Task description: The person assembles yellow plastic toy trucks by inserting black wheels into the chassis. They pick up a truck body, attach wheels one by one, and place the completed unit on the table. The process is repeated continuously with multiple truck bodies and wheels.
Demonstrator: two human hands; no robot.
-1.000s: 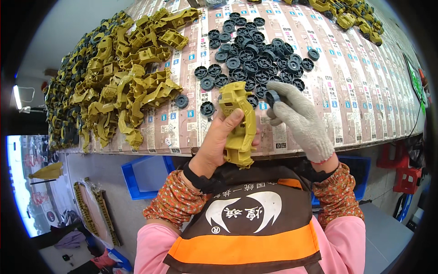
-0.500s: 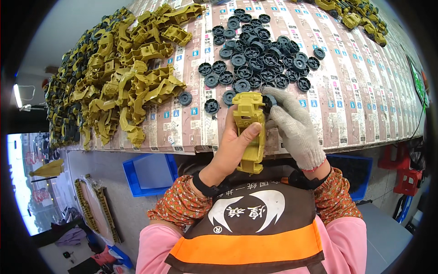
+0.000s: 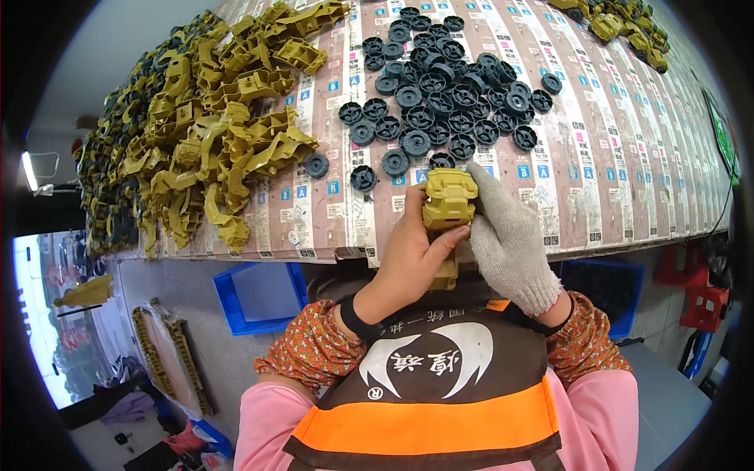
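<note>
My bare left hand (image 3: 404, 263) is wrapped round a mustard-yellow plastic toy vehicle body (image 3: 449, 206), thumb across its near side. The body is tilted, with one end facing up at the table's front edge. My right hand (image 3: 512, 243), in a pale knitted glove, presses its fingers along the body's right side. Any wheel under those fingers is hidden. Just beyond lies a heap of black plastic toy wheels (image 3: 436, 82), some facing up with spokes showing. One loose wheel (image 3: 363, 178) lies left of my hands.
A large pile of yellow vehicle bodies (image 3: 239, 118) covers the table's left side, with wheeled ones (image 3: 118, 173) farther left. More vehicles (image 3: 620, 31) lie at the far right. Below the table edge are blue bins (image 3: 255, 298) and red stools (image 3: 701, 302).
The vehicle body has been tilted so its end faces up instead of its length. The wheel that showed in my right fingers is now out of sight, and that hand lies along the body.
</note>
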